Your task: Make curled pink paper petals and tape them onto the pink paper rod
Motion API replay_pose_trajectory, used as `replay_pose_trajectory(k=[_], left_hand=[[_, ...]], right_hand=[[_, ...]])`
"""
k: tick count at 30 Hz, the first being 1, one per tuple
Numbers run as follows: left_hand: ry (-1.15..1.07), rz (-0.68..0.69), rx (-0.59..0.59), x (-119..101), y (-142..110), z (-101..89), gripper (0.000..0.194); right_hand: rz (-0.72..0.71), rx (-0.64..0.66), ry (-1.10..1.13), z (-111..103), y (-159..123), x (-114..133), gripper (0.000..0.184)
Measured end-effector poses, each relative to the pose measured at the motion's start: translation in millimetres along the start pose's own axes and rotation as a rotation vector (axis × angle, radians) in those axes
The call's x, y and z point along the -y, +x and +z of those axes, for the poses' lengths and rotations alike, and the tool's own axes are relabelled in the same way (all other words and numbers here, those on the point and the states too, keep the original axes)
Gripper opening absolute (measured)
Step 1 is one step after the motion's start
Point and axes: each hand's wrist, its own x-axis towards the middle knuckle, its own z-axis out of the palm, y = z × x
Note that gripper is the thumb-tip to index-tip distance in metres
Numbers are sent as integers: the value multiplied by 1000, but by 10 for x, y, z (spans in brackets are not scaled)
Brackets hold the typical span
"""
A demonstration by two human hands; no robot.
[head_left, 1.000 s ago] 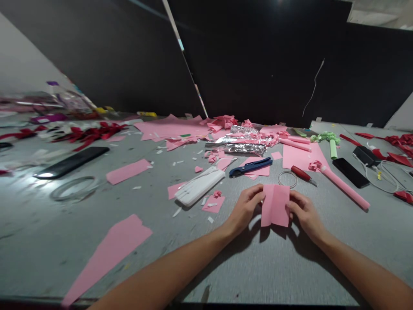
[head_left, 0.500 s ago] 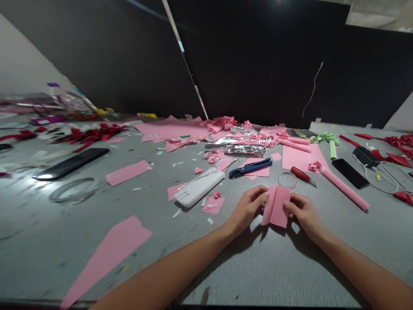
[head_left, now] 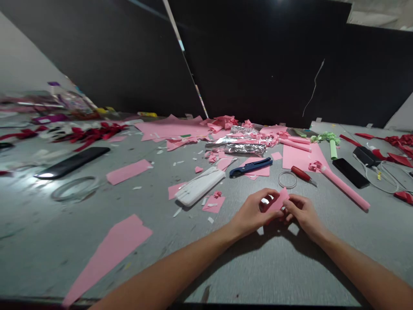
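A small folded piece of pink paper (head_left: 276, 204) is held between both hands, just above the grey table. My left hand (head_left: 258, 211) curls round its left side with thumb and fingers. My right hand (head_left: 300, 212) pinches its right edge; some fingertips are hidden behind the paper. Beyond the hands lie a roll of thin wire (head_left: 287, 180) and a red-handled knife (head_left: 301, 173) with a short blade. A dark blue cutter tool (head_left: 251, 168) rests on pink paper, farther off to the left.
A white power bank (head_left: 200, 187) lies left of the hands, among paper scraps. Rolled pink tubes (head_left: 345, 188) and a black phone (head_left: 350, 173) are on the right. Crumpled foil (head_left: 245, 149) sits near the black wall. A lit phone (head_left: 72, 163) lies at the left.
The pink paper was spread open with a crease facing me; now it is folded over and turned on its side. My left fingers have closed further round it.
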Motion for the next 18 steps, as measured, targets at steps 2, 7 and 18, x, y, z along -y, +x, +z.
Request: replay_pose_trajectory(k=[2, 7, 18], left_hand=[[104, 109, -8, 2, -15, 5, 41], [268, 304, -43, 60, -20, -21, 22], [669, 386, 20, 143, -45, -54, 20]], right_hand=[[-3, 1, 12, -3, -10, 17, 59], [-4, -21, 53, -16, -31, 55, 56], [133, -150, 126, -19, 36, 20, 49]])
